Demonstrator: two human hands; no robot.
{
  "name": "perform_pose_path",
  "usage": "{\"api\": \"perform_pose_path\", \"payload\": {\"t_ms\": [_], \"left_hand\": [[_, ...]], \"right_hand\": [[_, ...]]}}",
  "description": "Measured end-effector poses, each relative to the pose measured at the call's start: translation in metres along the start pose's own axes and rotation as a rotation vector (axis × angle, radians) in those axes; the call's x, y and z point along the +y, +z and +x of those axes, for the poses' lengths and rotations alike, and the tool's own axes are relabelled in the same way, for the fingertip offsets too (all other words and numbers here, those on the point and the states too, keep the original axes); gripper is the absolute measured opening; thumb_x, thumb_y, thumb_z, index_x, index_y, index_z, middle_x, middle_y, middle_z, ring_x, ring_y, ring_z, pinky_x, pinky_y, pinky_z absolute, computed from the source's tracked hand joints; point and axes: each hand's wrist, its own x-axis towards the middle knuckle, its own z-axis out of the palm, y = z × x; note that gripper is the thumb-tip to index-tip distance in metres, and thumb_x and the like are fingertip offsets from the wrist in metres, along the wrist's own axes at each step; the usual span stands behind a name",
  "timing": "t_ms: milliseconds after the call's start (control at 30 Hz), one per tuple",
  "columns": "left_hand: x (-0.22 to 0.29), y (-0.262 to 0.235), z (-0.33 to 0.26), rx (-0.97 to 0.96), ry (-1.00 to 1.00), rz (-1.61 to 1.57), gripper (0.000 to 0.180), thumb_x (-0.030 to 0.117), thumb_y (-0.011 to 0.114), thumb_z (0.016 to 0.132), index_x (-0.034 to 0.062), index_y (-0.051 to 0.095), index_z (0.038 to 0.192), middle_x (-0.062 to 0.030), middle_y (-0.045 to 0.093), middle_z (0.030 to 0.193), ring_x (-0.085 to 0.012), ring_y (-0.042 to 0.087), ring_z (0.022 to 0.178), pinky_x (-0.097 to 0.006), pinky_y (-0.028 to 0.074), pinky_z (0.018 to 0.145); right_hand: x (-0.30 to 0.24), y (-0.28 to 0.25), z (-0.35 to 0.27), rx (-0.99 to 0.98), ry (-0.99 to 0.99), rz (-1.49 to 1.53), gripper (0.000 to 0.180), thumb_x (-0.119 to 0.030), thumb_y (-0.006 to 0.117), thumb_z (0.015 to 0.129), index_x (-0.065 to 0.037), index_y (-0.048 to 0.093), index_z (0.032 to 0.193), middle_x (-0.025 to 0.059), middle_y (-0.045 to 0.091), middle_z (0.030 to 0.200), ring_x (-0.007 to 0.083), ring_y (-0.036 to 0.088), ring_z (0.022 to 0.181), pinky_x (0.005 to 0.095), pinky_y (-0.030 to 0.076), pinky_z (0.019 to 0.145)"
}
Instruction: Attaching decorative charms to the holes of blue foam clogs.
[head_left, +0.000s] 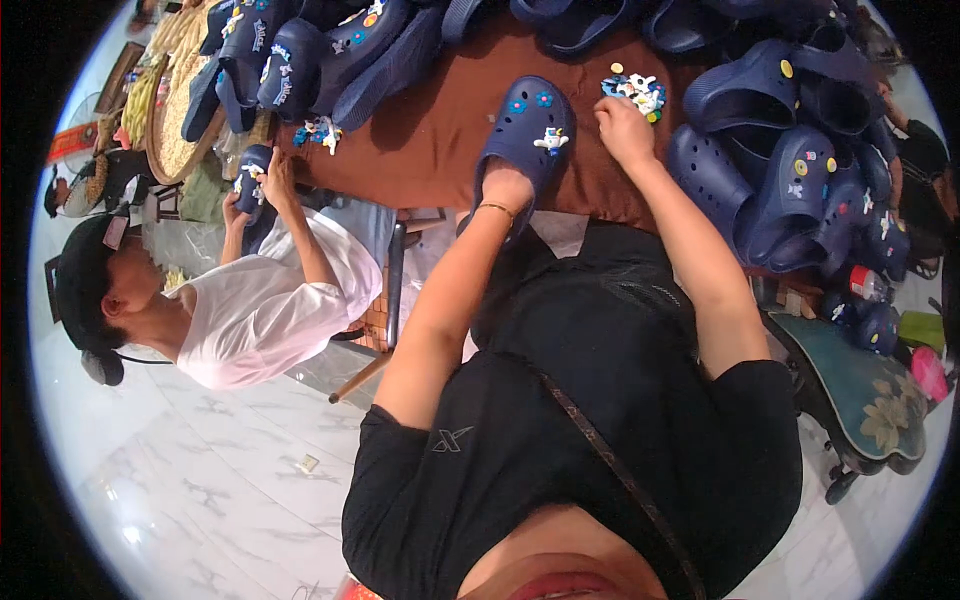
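My left hand [507,187] is pushed into the opening of a navy blue clog [527,120], which it holds over the brown cloth; its fingers are hidden inside. Two blue flower charms and a white cartoon charm [550,140] sit on the clog's upper. To the right, my right hand [625,133] rests at the near edge of a small pile of colourful shoe charms [640,92]. Its fingers are bent together, and whatever they may hold is hidden. A round yellowish charm [616,69] lies just beyond the pile.
Navy clogs [740,90] are heaped along the table's right side, with more at the far left [295,75]. On my left a seated person [270,320] works on another clog [252,180]. A cushioned chair [850,390] stands at the right. Brown cloth [420,150] covers the table.
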Motion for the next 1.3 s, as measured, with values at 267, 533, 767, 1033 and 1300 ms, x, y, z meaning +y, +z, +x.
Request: {"api": "perform_pose_path", "payload": {"t_ms": [267, 533, 767, 1033, 1300], "left_hand": [[-0.005, -0.023, 0.013, -0.104, -0.016, 0.137, 0.036, 0.018, 0.039, 0.081, 0.0010, 0.064, 0.099, -0.0178, 0.058, 0.108, -0.0297, 0.057, 0.100, -0.038, 0.041, 0.088], [-0.019, 0.021, 0.030, 0.026, -0.066, 0.001, 0.033, 0.018, 0.040, 0.080, 0.0012, 0.066, 0.092, -0.0184, 0.061, 0.101, -0.0300, 0.059, 0.095, -0.039, 0.044, 0.084], [-0.013, -0.007, 0.012, 0.024, 0.008, 0.036, 0.030, 0.017, 0.041, 0.078, 0.0036, 0.068, 0.085, -0.0177, 0.063, 0.094, -0.0295, 0.062, 0.088, -0.038, 0.046, 0.079], [-0.010, -0.012, 0.013, 0.080, 0.051, -0.079, 0.033, 0.019, 0.040, 0.080, 0.0026, 0.062, 0.098, -0.0173, 0.060, 0.102, -0.0292, 0.057, 0.095, -0.038, 0.041, 0.087], [0.005, -0.060, -0.009, 0.004, 0.085, -0.085, 0.045, 0.020, 0.035, 0.084, 0.0005, 0.046, 0.123, -0.0166, 0.045, 0.128, -0.0283, 0.040, 0.120, -0.037, 0.024, 0.102]], "right_hand": [[-0.014, 0.000, 0.015, -0.145, 0.112, -0.253, 0.023, -0.021, 0.064, 0.074, -0.003, 0.057, 0.086, 0.0171, 0.057, 0.088, 0.0341, 0.059, 0.081, 0.0432, 0.048, 0.070], [-0.021, -0.003, 0.024, -0.319, 0.232, -0.152, 0.023, -0.019, 0.063, 0.075, 0.000, 0.057, 0.087, 0.0216, 0.061, 0.087, 0.0361, 0.059, 0.081, 0.0439, 0.047, 0.071], [-0.071, 0.005, 0.034, -0.027, -0.320, 0.008, 0.006, -0.011, 0.049, 0.078, -0.005, 0.050, 0.079, 0.0141, 0.056, 0.077, 0.0335, 0.058, 0.072, 0.0421, 0.048, 0.062], [-0.115, 0.023, 0.055, 0.009, -0.784, -0.154, 0.005, -0.011, 0.052, 0.069, -0.007, 0.050, 0.066, 0.0084, 0.052, 0.070, 0.0238, 0.057, 0.070, 0.0344, 0.048, 0.058], [-0.118, 0.021, 0.048, -0.130, -0.835, -0.147, 0.005, -0.010, 0.051, 0.069, -0.006, 0.052, 0.066, 0.0094, 0.053, 0.072, 0.0247, 0.058, 0.072, 0.0341, 0.049, 0.061]]}}
